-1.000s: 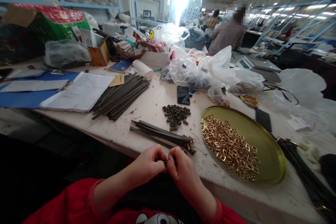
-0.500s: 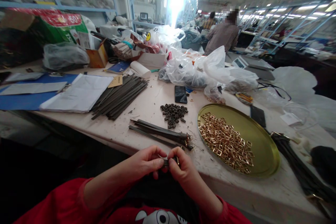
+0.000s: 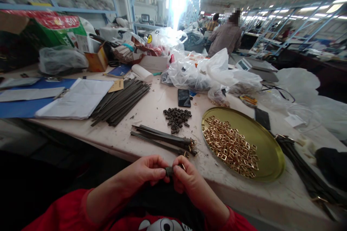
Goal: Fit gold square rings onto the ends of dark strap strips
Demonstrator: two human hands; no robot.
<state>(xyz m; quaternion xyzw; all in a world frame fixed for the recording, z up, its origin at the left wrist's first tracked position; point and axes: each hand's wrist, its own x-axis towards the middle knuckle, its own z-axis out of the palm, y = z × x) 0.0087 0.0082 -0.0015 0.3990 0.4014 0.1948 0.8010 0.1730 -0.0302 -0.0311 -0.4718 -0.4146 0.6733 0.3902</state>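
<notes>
Low in front of the table edge, my left hand (image 3: 153, 169) and my right hand (image 3: 184, 174) pinch a dark strap (image 3: 169, 170) from both sides. A gold buckle shows by my right fingertips, and most of the strap is hidden by the fingers. Just beyond my hands lies a small bundle of dark straps (image 3: 159, 137) with gold buckles at their right ends. Behind it is a pile of small dark loops (image 3: 176, 118). To the right, a round gold tray (image 3: 268, 151) bears a heap of gold rectangular buckles (image 3: 230, 146).
A thick stack of dark strips (image 3: 127, 101) lies left of centre beside papers (image 3: 73, 97) on a blue clipboard. A phone (image 3: 184, 97) lies behind the loops. Clear plastic bags (image 3: 200, 72) crowd the back. More buckled straps (image 3: 300, 166) lie at far right. A person (image 3: 225, 39) stands beyond.
My fingers have shifted a little on the strap, and more of it shows between them now. The whole view has moved slightly. The things on the table stay in place.
</notes>
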